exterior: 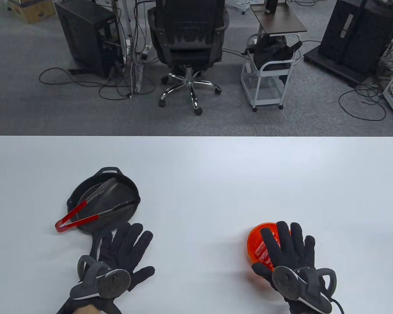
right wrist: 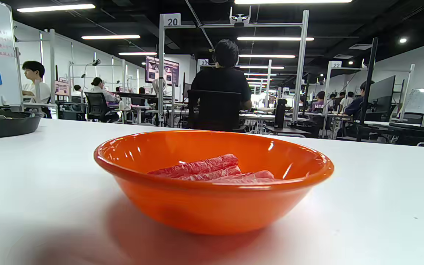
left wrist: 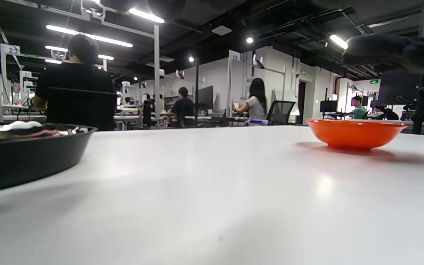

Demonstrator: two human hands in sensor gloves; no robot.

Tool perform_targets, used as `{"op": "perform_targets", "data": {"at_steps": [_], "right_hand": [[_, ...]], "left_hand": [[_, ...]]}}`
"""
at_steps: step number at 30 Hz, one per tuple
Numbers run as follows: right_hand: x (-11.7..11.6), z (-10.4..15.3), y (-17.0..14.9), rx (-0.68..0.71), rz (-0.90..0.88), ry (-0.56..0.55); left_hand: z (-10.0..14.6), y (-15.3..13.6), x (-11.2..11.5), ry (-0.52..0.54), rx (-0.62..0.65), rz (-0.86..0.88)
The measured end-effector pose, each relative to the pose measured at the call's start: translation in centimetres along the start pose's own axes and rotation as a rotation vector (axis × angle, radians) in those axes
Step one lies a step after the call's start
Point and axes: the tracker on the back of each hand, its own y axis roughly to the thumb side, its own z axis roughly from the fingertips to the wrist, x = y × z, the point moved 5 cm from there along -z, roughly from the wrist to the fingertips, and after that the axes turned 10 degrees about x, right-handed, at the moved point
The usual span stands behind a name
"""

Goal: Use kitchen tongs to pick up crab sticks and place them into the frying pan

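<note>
Two hands in black sensor gloves lie at the near edge of a white table (exterior: 196, 170), neither holding a thing, at what looks like the very start of the job. The landmark is the round orange bowl (exterior: 257, 243). Inside it, the right wrist view shows several red-and-white crab sticks (right wrist: 212, 170) lying side by side, none yet lifted out.

The right hand (exterior: 290, 258) hovers over the near side of the bowl with fingers straight and spread; whether it touches the rim cannot be told. Well to the left of the bowl sits the round black cast-iron frying pan (exterior: 104, 201), and across it lie the metal kitchen tongs with red handles (exterior: 91, 207), their dark tips inside the pan and the red hinged end jutting past the pan's near-left rim onto the table. The left hand (exterior: 118, 258), equally far left of the bowl, lies flat with fingers spread just beside the pan's near edge, gripping nothing.

No crab stick appears in the pan. By this reading the step in hand is taking up the tool: the left hand, the closer one, would need to close around the red handles, then carry the tongs rightward to the bowl.
</note>
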Motion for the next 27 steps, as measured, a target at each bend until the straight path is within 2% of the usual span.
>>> {"op": "perform_targets", "data": {"at_steps": [16, 22, 27], "right_hand": [[0.0, -0.1, 0.0, -0.011, -0.001, 0.002], [0.0, -0.1, 0.0, -0.014, -0.003, 0.003], [-0.1, -0.1, 0.0, -0.012, -0.013, 0.013]], "left_hand": [[0.6, -1.7, -0.3, 0.019, -0.093, -0.007], [1.5, -3.5, -0.8, 0.038, -0.232, -0.032], [2.5, -5.5, -0.8, 0.020, -0.428, -0.045]]}}
